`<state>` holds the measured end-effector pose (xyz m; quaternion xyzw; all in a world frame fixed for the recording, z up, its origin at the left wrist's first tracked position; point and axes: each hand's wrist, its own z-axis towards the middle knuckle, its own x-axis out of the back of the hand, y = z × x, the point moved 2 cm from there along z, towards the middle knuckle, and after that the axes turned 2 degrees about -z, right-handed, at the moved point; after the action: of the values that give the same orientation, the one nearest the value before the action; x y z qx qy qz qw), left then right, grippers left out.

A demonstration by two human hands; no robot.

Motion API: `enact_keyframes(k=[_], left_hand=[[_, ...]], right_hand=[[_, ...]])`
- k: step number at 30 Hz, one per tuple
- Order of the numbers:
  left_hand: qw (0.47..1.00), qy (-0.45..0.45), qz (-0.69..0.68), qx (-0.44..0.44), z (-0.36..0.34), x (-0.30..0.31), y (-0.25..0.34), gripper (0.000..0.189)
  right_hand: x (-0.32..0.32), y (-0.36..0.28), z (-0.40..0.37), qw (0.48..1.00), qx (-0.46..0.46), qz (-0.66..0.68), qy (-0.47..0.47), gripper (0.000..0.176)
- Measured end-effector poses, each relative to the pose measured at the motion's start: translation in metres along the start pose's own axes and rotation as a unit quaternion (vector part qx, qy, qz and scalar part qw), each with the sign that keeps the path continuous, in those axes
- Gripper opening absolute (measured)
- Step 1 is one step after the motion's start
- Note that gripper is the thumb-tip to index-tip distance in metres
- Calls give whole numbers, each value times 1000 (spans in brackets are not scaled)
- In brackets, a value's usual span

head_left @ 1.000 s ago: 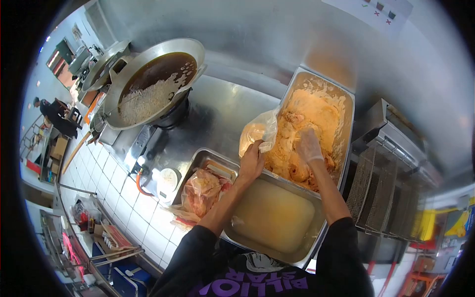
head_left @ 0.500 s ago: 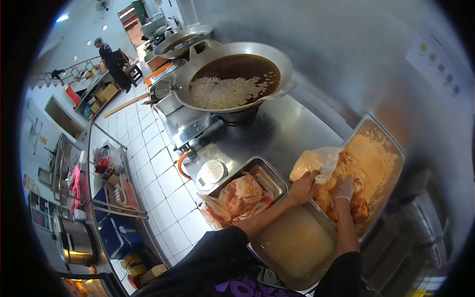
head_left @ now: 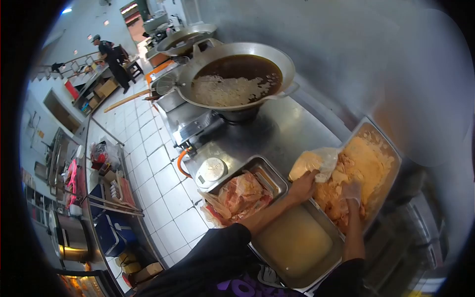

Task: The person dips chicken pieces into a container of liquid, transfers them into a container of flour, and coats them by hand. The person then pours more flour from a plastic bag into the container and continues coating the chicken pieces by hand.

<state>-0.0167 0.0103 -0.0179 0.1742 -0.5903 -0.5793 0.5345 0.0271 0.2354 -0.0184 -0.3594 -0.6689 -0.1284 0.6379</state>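
My left hand [head_left: 305,186] is closed on the neck of a clear plastic bag of orange-yellow powder [head_left: 308,165], at the left rim of a metal tray [head_left: 394,173]. Inside that tray, orange flour [head_left: 368,161] lies over and around coated pieces [head_left: 331,200]. My right hand [head_left: 350,192], in a clear glove, is down among the coated pieces; its fingers are blurred and partly hidden. Below my left forearm is a tray of cloudy liquid [head_left: 296,242]. Left of it, a bag of raw meat [head_left: 237,195] lies in another metal tray [head_left: 283,184].
A large wok of bubbling oil [head_left: 237,79] stands on a burner at the back, with a strainer [head_left: 163,88] beside it. A second wok [head_left: 185,39] is behind. A white scale [head_left: 212,170] sits near the counter's left edge. A person [head_left: 113,62] stands far left.
My right hand has moved slightly down and right among the pieces, where more orange flour now covers them. My left hand still holds the bag. The distant person's posture has changed.
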Motion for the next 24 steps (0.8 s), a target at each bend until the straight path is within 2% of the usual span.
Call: enact_keyframes(k=[1,2,3,5,7,10,11,13,15,17,18,19,21,22,24], left_hand=[[999,19,-1,-27,0,-4,-2,36],[1000,22,-8,-20,-1,-5,-2,36],[999,21,-19,-15,-1,-4,-1,36],[1000,12,10,6,0,-3,3,35],[999,22,19,-26,2,-2,2,34],[1000,1,24,-6,5,2,10,34],[1000,-6,22,-4,5,1,12,34],[1000,-7,24,0,6,2,10,34],[999,-11,32,7,4,0,4,34],[999,-15,46,7,7,1,7,34],[999,-20,47,12,6,2,9,34],[998,-20,52,17,6,4,12,34],[998,-26,57,20,7,3,13,33],[998,-21,54,21,8,2,13,33],[998,-21,52,22,7,1,12,33]], right_hand=[[2,15,9,1000,20,-14,-18,38],[13,18,8,979,108,-160,-63,36],[26,20,4,929,188,-297,-113,36],[47,38,-13,963,155,-213,-52,41],[45,79,-24,932,311,-120,142,43],[90,61,-83,956,221,-160,105,42],[102,58,-98,958,214,-160,101,42],[115,50,-125,958,242,-153,8,40],[110,46,-166,960,242,-138,-5,38],[98,40,-197,893,414,-162,65,38],[85,37,-207,896,411,-158,60,38],[67,32,-213,947,299,66,-98,37],[46,13,-227,913,155,288,-243,38],[44,-2,-233,935,230,168,-210,36],[28,-20,-242,938,296,46,-172,35]])
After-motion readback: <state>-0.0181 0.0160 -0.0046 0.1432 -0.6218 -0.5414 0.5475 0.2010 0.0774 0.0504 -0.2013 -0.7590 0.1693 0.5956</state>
